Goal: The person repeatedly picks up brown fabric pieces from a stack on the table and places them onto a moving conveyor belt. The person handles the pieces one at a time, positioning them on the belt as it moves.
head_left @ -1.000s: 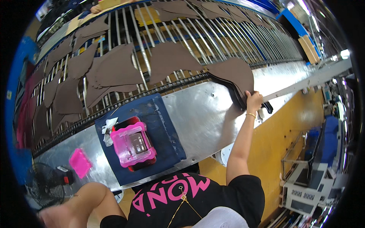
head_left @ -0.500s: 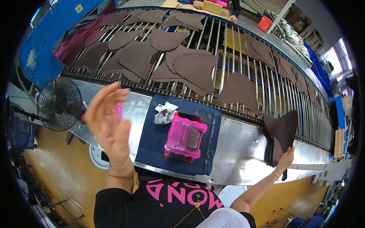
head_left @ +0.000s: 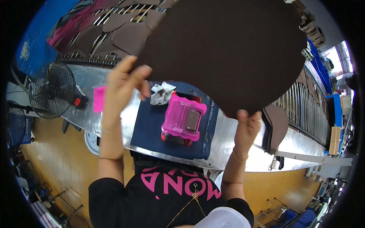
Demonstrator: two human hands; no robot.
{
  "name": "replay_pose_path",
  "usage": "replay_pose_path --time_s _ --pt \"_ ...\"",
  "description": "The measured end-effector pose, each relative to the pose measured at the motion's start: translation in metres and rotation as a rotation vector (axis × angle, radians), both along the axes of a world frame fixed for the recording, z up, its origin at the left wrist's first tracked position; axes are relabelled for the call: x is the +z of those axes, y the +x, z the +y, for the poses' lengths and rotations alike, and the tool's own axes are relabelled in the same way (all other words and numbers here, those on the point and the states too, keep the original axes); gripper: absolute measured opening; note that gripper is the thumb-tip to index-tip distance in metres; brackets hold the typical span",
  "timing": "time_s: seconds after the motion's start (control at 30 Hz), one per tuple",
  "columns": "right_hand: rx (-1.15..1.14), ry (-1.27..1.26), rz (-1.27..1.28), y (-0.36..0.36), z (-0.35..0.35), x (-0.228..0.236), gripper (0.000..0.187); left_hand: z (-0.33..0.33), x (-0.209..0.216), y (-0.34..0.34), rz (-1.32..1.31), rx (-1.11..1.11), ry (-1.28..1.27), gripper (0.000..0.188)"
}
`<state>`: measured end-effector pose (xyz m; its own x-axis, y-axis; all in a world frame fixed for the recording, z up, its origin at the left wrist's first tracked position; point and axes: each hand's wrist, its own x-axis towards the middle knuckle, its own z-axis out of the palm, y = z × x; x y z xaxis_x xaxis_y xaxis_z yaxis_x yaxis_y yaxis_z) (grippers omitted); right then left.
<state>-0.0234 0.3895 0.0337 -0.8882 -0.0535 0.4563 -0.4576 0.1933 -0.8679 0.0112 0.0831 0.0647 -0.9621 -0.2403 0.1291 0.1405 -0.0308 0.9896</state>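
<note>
Brown cut panel (head_left: 228, 53), pinched two-handed.
I saw it spread beyond left hand (head_left: 127, 85) (corner) and right hand (head_left: 247, 127) (near edge); long axis unclear.

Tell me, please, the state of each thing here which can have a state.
Dark brown piece, raised, spread out between both hands
Left hand, closed on the piece's left corner
Right hand, closed on its lower edge
Stacked brown pieces, piled on the metal table
White cloth, crumpled
Blue mat, spread flat
Fan, spinning or not, cannot tell
</note>
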Motion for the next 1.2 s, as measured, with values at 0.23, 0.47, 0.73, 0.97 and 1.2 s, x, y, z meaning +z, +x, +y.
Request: replay_pose_path --time_s 0.23,0.47,0.73,0.97,1.2 --pt "0.307 0.336 0.091 0.004 -0.048 -0.014 0.012 -0.071 0.025 0.049 0.156 0.24 -0.43 0.017" --pt "0.202 0.58 0.32 0.008 -0.026 -0.017 0.018 -0.065 -0.004 0.053 0.007 0.124 -0.477 0.007" --pt "0.127 0.677 0.082 0.036 0.06 -0.044 0.019 -0.001 -0.039 0.012 0.03 -0.215 -0.763 0.009" --pt "0.023 0.552 -0.515 0.093 0.169 -0.024 0.021 0.067 -0.033 -0.017 0.39 -0.586 -0.9 0.01" --pt "-0.129 0.408 -0.458 0.098 0.206 0.048 0.03 0.127 -0.027 -0.056 0.604 -0.709 -0.865 0.016"
